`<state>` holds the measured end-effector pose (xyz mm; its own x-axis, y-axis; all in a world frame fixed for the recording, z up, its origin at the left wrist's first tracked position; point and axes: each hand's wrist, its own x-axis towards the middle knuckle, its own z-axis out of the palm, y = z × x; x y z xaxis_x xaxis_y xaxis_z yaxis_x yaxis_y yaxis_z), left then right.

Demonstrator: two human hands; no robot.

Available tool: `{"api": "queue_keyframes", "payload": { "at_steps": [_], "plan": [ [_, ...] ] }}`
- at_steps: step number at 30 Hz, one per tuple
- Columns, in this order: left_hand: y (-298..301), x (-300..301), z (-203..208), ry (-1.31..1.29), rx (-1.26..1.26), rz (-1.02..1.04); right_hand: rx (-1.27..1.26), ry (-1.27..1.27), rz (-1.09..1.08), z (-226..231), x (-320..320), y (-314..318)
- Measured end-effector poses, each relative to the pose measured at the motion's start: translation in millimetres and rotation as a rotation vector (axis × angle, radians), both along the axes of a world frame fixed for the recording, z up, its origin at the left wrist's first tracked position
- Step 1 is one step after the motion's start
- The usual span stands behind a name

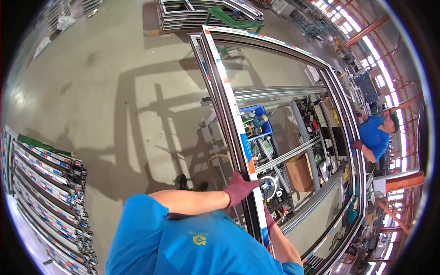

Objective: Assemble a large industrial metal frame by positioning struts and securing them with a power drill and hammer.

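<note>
Nearest is the person's blue shirt [183, 247], of smooth cloth with a small yellow emblem on the chest. The left hand [239, 188], in a maroon glove, is grasping the near side bar of a big frame [233, 103]. The right hand [269, 218], gloved the same, touches this bar from its inner side, lower down; its fingers are mostly hidden, so I cannot tell how firmly they close.

The frame is directly before the person, above a bench with metal rails [275, 94]. It is rectangular and hollow, made of dark, grooved profiles, and glossy white tape with blue and orange patches covers the outer edges. Its long axis goes from beside the person's body toward the far side, and the far end points to the top of the view, slightly leftward.

Through its opening one sees a blue plastic bin [269, 129] with tools and a brown cardboard box [300, 174]. To the left, taped bars [50, 192] lie in parallel rows near the smooth grey floor [101, 64]. At the opposite side bar, a co-worker [373, 137] in blue keeps a gloved hand [356, 144] on the frame. Farther away there is a green metal stand [233, 19].
</note>
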<state>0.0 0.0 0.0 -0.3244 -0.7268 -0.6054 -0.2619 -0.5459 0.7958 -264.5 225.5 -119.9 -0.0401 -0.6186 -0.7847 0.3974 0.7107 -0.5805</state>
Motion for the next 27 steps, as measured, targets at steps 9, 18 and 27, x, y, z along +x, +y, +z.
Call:
{"api": "queue_keyframes", "payload": {
  "at_steps": [9,18,27],
  "plan": [
    [-93.0,1.3,-24.4,0.003,-0.126,0.196,-0.016,0.386,0.238,-4.4,6.1,-120.5],
    [-117.0,-9.3,-32.6,0.083,-0.029,0.148,0.006,0.196,0.215,-25.0,-21.3,-145.7],
    [-123.5,-27.6,-96.6,0.077,-0.115,0.165,-0.011,0.186,0.173,-30.5,-10.1,-165.2]
  ]
}}
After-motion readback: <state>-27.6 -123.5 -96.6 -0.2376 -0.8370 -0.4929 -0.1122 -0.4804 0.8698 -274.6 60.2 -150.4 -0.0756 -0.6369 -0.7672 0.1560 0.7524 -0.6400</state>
